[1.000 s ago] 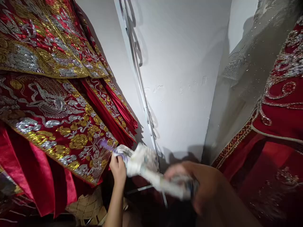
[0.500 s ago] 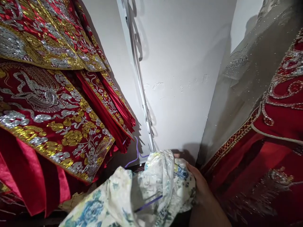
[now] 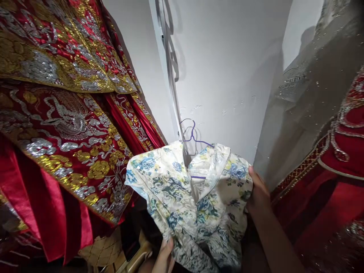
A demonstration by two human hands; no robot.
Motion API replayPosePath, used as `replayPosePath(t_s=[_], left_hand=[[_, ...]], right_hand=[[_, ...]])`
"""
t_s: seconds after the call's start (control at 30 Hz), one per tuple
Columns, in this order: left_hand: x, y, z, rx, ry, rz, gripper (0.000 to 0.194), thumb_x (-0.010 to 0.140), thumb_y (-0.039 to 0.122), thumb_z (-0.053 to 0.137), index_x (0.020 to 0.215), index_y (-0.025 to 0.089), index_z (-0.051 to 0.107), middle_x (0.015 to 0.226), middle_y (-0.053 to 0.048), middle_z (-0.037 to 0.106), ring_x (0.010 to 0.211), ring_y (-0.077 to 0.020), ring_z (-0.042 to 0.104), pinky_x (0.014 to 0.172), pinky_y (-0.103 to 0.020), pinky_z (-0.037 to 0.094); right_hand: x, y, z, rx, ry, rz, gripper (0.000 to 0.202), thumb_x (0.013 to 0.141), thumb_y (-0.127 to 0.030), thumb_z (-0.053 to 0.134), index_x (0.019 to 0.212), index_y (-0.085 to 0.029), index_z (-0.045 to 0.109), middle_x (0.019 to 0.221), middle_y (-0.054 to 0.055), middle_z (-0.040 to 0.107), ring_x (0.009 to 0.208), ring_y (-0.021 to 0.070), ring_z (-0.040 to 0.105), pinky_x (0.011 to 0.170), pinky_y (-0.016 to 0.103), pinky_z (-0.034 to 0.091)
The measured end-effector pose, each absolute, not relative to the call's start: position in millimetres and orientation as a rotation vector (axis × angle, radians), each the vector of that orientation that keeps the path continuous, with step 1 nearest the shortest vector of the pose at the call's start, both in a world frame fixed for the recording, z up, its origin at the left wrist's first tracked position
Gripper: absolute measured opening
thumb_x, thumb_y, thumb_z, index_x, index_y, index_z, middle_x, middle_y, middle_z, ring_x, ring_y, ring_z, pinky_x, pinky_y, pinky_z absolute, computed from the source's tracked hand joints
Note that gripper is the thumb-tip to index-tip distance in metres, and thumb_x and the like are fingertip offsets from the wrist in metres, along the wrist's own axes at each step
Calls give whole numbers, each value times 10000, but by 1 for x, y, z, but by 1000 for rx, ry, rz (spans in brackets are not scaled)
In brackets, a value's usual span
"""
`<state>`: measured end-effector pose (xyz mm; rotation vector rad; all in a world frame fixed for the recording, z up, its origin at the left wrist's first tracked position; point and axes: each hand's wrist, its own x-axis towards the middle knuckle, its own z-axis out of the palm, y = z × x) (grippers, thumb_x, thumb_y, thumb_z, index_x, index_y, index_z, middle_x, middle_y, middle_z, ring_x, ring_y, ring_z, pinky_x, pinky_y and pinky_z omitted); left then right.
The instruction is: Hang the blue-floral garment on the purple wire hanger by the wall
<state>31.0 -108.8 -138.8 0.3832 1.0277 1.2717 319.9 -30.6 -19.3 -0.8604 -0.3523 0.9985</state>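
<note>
A white garment with blue and yellow floral print (image 3: pixel 176 189) hangs on a purple clothes hanger (image 3: pixel 192 138), whose hook points up toward the wall. Its collar lies open, and the hanger's lower bar shows inside the neckline. My right hand (image 3: pixel 258 189) grips the garment's right shoulder edge, the fingers partly behind the cloth. Lower down, my left hand (image 3: pixel 165 254) pinches the garment's left side near the bottom of the view.
Red gowns with gold and silver embroidery (image 3: pixel 71 125) hang at the left. A red beaded gown (image 3: pixel 321 197) and sheer grey fabric (image 3: pixel 298 98) hang at the right. A metal rail (image 3: pixel 171 76) runs along the white wall (image 3: pixel 227 68). Tan objects (image 3: pixel 105 246) sit low at the left.
The garment has risen and spread out, its front now facing me. The hanger's hook has moved up and right. My left hand has come into view, holding the garment's side.
</note>
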Motion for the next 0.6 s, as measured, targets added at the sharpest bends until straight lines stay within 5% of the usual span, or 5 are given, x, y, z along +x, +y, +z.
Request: replayPosePath(t_s=[0.17,0.6], left_hand=[[42,-123,-136,388,1121,1252,819,600,479,869,1357,345,588,1331,-73,655,1399,-390,419,1140,-484,373],[65,-104,-136,354,1075,1304,847,673,355,857,1419,187,494,1298,-135,667,1318,-347,533,1138,-427,390]], right_hand=[[319,-32,-35,-916,-226,952,484,708,-509,775,1069,-193,711,817,37,769,871,297,744,738,376,623],[316,-20,-18,-912,-129,933,397,750,-464,747,1029,-183,716,811,46,773,861,298,742,738,386,625]])
